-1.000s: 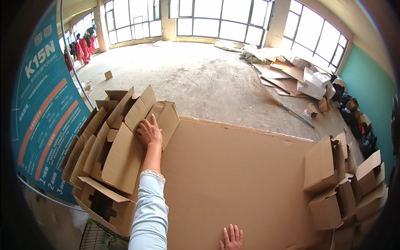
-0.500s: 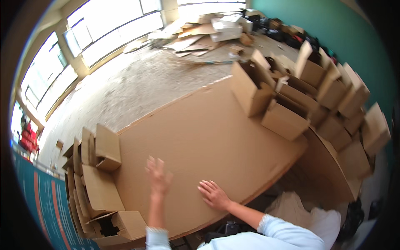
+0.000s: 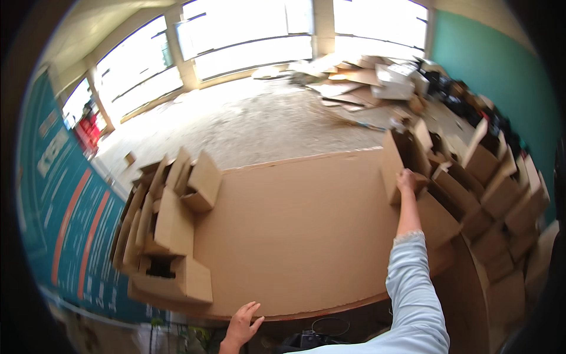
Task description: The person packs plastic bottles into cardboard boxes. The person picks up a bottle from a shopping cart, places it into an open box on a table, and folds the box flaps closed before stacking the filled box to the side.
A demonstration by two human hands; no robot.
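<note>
My right hand (image 3: 405, 180) is stretched out to the right side of the table. Its fingers are closed on the near edge of an open brown cardboard box (image 3: 391, 171), which stands at the front of a cluster of boxes. Low at the table's near edge is my left hand (image 3: 240, 325), empty, with fingers apart. A flat sheet of brown cardboard (image 3: 295, 224) covers the table between the hands. Another open box (image 3: 437, 218) sits just nearer than the gripped one, partly hidden by my right arm.
Several open boxes (image 3: 175, 227) stand in rows along the table's left end. More boxes (image 3: 501, 206) are stacked on the right. A teal printed panel (image 3: 76, 236) rises at the left. Beyond lie a broom (image 3: 359, 124) and a scrap heap (image 3: 359, 82) on the floor.
My right hand has gone from the cardboard sheet to the box on the right and gripped its edge. My left hand has drawn back to the near edge. The view has turned left.
</note>
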